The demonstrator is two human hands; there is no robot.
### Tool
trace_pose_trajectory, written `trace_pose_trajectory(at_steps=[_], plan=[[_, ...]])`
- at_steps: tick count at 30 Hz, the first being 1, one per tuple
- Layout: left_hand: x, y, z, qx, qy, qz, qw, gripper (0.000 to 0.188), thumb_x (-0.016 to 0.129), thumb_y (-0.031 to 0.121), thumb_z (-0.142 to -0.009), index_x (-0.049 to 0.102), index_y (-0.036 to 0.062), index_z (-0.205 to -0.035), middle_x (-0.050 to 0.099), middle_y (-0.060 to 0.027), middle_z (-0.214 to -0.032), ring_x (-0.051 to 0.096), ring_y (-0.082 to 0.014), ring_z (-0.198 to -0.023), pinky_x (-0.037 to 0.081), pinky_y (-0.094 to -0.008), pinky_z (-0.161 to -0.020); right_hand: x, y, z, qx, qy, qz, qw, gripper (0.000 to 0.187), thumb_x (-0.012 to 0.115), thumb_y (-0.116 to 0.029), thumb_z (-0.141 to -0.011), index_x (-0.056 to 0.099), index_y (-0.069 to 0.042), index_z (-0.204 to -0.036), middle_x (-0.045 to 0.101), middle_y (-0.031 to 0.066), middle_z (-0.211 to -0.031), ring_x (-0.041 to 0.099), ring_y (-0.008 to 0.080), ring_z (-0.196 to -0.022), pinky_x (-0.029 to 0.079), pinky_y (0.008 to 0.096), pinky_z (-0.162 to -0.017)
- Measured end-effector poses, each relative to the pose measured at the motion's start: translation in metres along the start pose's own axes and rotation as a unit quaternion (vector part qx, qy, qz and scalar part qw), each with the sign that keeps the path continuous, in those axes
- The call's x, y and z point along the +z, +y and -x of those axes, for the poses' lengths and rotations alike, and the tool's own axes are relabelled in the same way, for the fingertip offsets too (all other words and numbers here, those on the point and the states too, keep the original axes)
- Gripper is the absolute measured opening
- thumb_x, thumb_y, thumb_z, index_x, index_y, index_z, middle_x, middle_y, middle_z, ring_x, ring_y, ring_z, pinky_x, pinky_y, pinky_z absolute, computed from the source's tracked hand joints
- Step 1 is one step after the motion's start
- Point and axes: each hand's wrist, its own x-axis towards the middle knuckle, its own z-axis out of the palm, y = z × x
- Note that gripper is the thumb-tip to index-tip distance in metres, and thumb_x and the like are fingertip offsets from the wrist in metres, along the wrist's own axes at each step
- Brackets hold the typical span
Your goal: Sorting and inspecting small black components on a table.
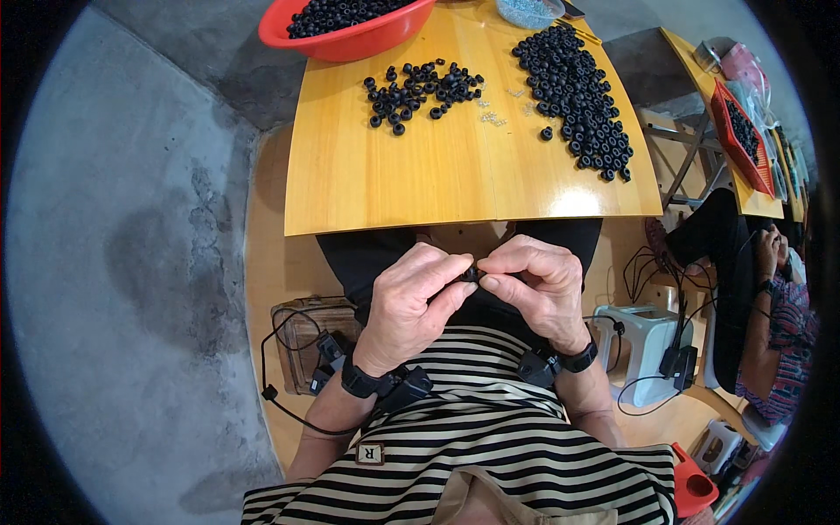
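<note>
My left hand pinches a small black round part between thumb and fingertips, just beyond the table's front edge and above my lap. Against the right side of that part, my right hand has its thumb and forefinger closed together. Whatever those right fingertips hold is too small to make out. On the wooden table ahead lie a loose cluster of black ring-shaped parts at the left and a larger, denser pile of them at the right. Small clear pieces are scattered between the two groups.
A red basin of black parts stands at the far left of the table, a clear tub at the far right. Black cables run from my wrists. To the right are a white stool, another person's arm and a red basket.
</note>
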Motion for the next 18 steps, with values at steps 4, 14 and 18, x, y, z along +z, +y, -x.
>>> trace_pose_trajectory(at_steps=[4, 14, 18], plan=[[0.0, -0.002, -0.001, 0.012, -0.005, -0.021, 1.0, 0.032, 0.077, -0.005, -0.072, 0.07, -0.0038, -0.103, 0.067, -0.0128, -0.088, 0.065, -0.0229, -0.078, 0.053, -0.0309, -0.069, 0.001, 0.003, -0.002, -0.011, -0.004, 0.001, 1.0, 0.015, 0.077, 0.0, -0.079, 0.074, 0.001, -0.094, 0.07, 0.0104, -0.084, 0.064, 0.0156, -0.075, 0.05, 0.026, -0.067], [0.002, -0.001, -0.003, 0.024, -0.011, -0.009, 1.0, 0.031, 0.077, -0.004, -0.072, 0.07, -0.0033, -0.103, 0.067, -0.0129, -0.087, 0.064, -0.0235, -0.076, 0.053, -0.0319, -0.068, -0.004, 0.015, -0.001, 0.141, -0.028, -0.208, 0.968, 0.013, 0.077, -0.004, -0.084, 0.071, -0.001, -0.095, 0.07, 0.0036, -0.083, 0.066, 0.0109, -0.075, 0.053, 0.0231, -0.067], [0.006, -0.005, 0.0, 0.042, -0.014, 0.022, 0.999, 0.031, 0.078, -0.003, -0.072, 0.07, -0.0032, -0.102, 0.066, -0.0125, -0.086, 0.063, -0.024, -0.076, 0.052, -0.0321, -0.068, -0.011, 0.029, -0.002, 0.205, -0.084, -0.362, 0.905, 0.018, 0.08, -0.004, -0.08, 0.068, -0.001, -0.093, 0.068, 0.003, -0.08, 0.063, 0.0081, -0.067, 0.052, 0.0201, -0.064]])
